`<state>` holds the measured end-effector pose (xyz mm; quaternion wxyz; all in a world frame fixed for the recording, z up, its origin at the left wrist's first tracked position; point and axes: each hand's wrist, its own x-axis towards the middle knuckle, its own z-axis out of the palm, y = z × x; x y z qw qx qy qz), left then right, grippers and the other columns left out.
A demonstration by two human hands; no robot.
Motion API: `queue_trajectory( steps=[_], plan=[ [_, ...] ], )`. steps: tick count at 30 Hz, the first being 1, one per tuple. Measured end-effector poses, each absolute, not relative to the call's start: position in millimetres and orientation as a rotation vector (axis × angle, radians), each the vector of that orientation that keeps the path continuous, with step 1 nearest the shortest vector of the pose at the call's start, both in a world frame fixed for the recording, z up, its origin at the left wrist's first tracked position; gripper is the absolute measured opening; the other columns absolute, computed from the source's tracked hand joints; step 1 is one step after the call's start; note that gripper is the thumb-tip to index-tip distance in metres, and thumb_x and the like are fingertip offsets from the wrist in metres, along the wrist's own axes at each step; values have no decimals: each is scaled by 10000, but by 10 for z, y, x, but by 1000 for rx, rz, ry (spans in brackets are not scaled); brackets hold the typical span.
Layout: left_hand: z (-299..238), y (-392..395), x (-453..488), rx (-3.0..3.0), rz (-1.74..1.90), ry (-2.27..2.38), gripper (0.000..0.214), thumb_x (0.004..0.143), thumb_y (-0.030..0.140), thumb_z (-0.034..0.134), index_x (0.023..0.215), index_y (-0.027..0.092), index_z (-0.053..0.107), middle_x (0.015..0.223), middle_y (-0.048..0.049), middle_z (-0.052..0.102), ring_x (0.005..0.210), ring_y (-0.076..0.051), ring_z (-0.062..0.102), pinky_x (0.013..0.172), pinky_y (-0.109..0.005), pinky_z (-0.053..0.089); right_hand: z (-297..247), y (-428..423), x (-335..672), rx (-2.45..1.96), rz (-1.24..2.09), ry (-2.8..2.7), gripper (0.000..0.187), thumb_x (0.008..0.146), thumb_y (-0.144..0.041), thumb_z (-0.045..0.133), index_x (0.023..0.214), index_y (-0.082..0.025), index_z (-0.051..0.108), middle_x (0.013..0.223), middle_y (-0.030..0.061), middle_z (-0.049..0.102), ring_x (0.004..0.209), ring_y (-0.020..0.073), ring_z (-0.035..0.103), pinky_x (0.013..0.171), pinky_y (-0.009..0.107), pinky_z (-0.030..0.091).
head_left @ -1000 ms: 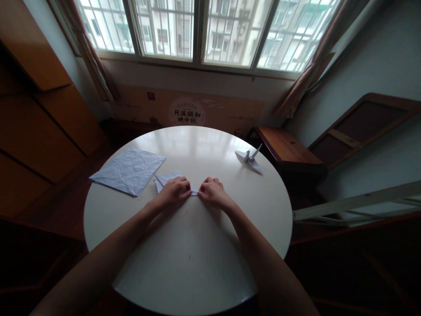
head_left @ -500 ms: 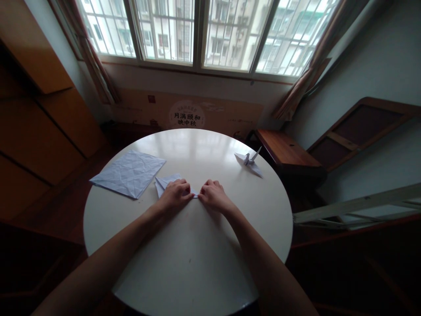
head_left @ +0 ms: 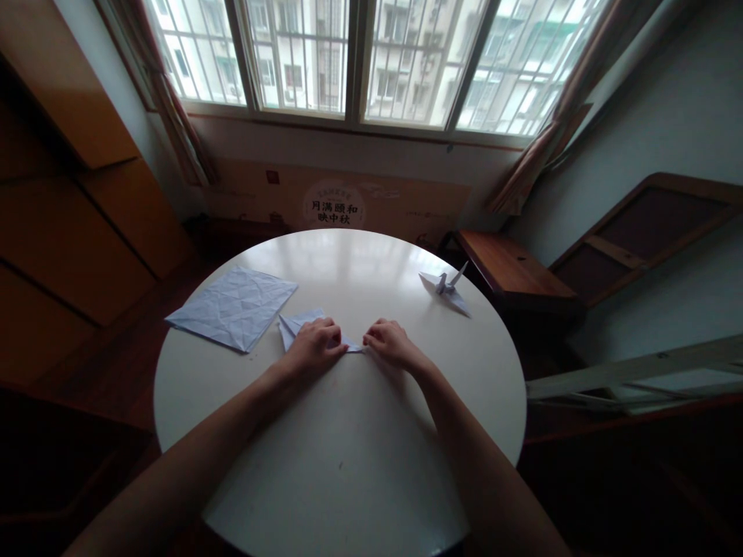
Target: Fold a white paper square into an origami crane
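A partly folded piece of white paper (head_left: 297,326) lies on the round white table (head_left: 348,433), its points sticking out to the left. My left hand (head_left: 316,346) rests on it with fingers curled, pressing it down. My right hand (head_left: 393,341) is closed in a pinch on the paper's narrow right tip. Most of the folded paper is hidden under my hands.
A creased, unfolded white sheet (head_left: 235,306) lies at the table's left. A finished paper crane (head_left: 446,287) stands at the right rear. A wooden bench (head_left: 511,271) is beyond the table's right edge, a window and printed cardboard (head_left: 333,209) behind.
My right hand has slid slightly right along the paper's tip, widening the gap between the hands. The view has shifted a little.
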<state>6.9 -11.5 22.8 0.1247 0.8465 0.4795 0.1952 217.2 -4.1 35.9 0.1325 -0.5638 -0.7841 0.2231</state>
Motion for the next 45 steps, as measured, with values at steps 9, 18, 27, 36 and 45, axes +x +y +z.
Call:
queue_trajectory(
  steps=[9, 18, 27, 36, 45],
  plan=[
    [174, -97, 61, 2471, 600, 1394, 205, 838, 383, 612, 770, 190, 628, 883, -42, 628, 876, -209, 576, 757, -319, 375, 347, -89, 2110, -1618, 585, -2220, 189, 832, -354, 635, 823, -201, 745, 979, 62, 656, 964, 222, 533, 879, 342, 350],
    [201, -119, 78, 2459, 599, 1413, 181, 831, 360, 626, 775, 189, 631, 879, -40, 626, 891, -206, 571, 775, -320, 379, 313, -92, 2109, -1608, 641, -2213, 155, 766, -383, 727, 801, -232, 741, 1009, 45, 626, 1030, 232, 492, 910, 360, 305],
    [210, -126, 82, 2448, 576, 1416, 181, 831, 362, 626, 770, 192, 629, 886, -40, 624, 877, -203, 568, 775, -318, 378, 330, -127, 2085, -1623, 644, -2192, 160, 767, -383, 725, 799, -227, 732, 1008, 43, 620, 1041, 230, 481, 919, 357, 297],
    [189, -114, 77, 2441, 591, 1409, 177, 830, 348, 622, 754, 188, 623, 883, -43, 615, 871, -203, 567, 776, -318, 380, 284, -114, 2079, -1609, 636, -2174, 204, 779, -435, 693, 782, -234, 729, 1008, 43, 618, 1034, 235, 477, 915, 364, 297],
    [178, -128, 80, 2404, 603, 1444, 182, 824, 359, 622, 754, 190, 630, 885, -43, 608, 873, -205, 562, 786, -323, 390, 270, -109, 2074, -1620, 646, -2166, 169, 762, -406, 712, 785, -240, 732, 1011, 40, 619, 1044, 237, 472, 915, 364, 292]
  ],
)
